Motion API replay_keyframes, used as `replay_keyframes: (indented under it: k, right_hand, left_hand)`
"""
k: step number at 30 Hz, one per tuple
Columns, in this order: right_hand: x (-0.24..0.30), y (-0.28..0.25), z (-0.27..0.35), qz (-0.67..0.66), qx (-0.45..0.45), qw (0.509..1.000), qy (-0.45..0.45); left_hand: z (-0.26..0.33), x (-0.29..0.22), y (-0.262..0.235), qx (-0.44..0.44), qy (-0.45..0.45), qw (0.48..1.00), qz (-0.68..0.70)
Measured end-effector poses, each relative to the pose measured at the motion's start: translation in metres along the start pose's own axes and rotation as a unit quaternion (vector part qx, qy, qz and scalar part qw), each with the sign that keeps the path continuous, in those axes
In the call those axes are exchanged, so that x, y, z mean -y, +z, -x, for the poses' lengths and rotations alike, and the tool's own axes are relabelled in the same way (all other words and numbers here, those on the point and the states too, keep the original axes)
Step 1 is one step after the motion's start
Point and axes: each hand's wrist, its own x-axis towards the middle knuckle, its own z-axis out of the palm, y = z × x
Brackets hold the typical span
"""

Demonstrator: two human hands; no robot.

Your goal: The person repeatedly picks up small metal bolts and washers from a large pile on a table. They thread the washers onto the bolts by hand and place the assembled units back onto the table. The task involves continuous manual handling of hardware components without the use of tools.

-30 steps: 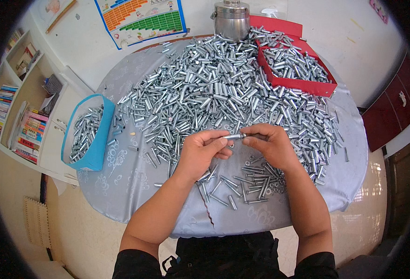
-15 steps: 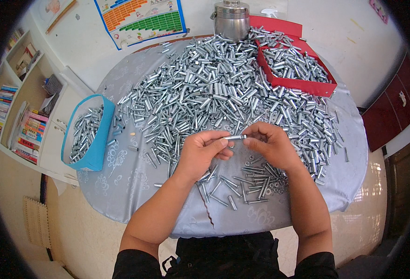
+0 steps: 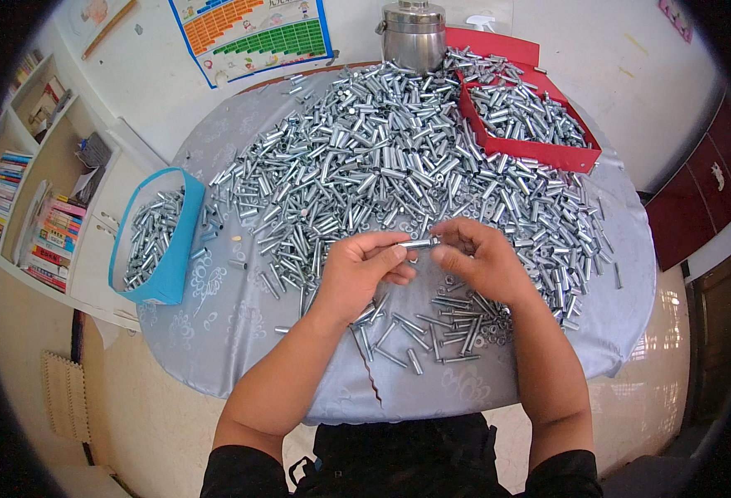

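A silvery metal sleeve anchor bolt lies level between my hands, above the near edge of a large heap of similar metal parts. My left hand pinches its left part between thumb and fingers. At the other end, the thumb and fingers of my right hand close around the tip; they partly hide what sits there. Below my hands, loose bolts and small nuts and washers lie on the grey cloth. A short sleeve rests nearer to me.
A blue box holding metal sleeves stands at the left on the round table. At the back right is an open red box full of parts, beside a steel pot. Bookshelves stand left of the table.
My right fingers have shifted slightly around the bolt's right end. My left hand keeps its pinch, and the bolt stays in nearly the same place.
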Motion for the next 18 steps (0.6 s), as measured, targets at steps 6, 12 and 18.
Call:
replay_keyframes:
  k: [6,12,18]
  right_hand:
    - [-0.008,-0.009,-0.004,0.071,0.089,0.992,0.053]
    - [-0.006,0.002,-0.002,-0.017,-0.003,1.0,0.004]
    - [0.002,0.009,-0.002,-0.087,-0.043,0.995,-0.012]
  left_hand:
    - [0.0,-0.001,0.0,-0.006,-0.001,1.0,0.001]
    - [0.001,-0.002,0.001,-0.006,0.001,1.0,-0.004]
    - [0.0,-0.001,0.001,-0.002,0.001,1.0,0.002]
